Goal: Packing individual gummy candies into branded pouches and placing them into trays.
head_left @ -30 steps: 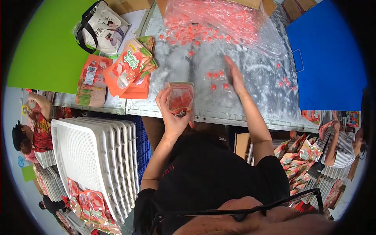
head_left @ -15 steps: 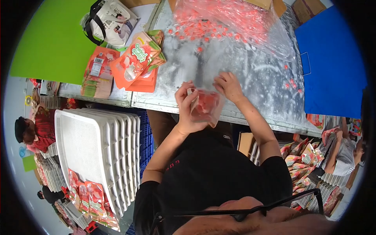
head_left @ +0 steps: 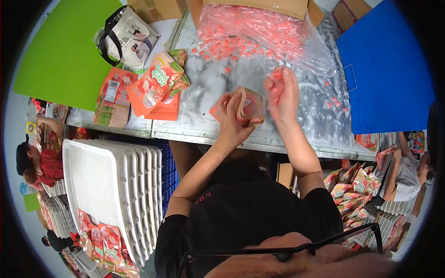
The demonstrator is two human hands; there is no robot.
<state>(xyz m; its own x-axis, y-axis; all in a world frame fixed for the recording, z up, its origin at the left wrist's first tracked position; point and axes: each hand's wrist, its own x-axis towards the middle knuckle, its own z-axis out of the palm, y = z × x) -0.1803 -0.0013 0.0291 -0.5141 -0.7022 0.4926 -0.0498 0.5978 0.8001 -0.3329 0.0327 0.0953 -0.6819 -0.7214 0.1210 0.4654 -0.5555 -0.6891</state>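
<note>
My left hand (head_left: 230, 121) grips a red, green and clear pouch (head_left: 256, 105) over the near table edge, the pouch's mouth spread wide. To its right, my right hand (head_left: 283, 97) is raised with fingers curled up around reddish candies (head_left: 276, 73), partly hidden and slightly blurred. Beyond both hands, small red wrapped candies (head_left: 250, 48) lie scattered in front of a large clear plastic bag (head_left: 273, 28) full of them, which spills from a cardboard box (head_left: 259, 5). On the left are a fanned stack of flat pouches (head_left: 157, 83) and another pouch stack (head_left: 113, 97).
A white bag with black handles (head_left: 134, 39) stands at the back left, beside a green panel (head_left: 55, 60). A blue panel (head_left: 384, 69) borders the right. White trays (head_left: 111, 185) are stacked below left, with filled pouches (head_left: 109, 241). Other people work on both sides.
The pouch's mouth has widened and turned, and it has shifted slightly right in my left hand. My right hand has left the pouch's side and risen, with reddish candies now in its fingers.
</note>
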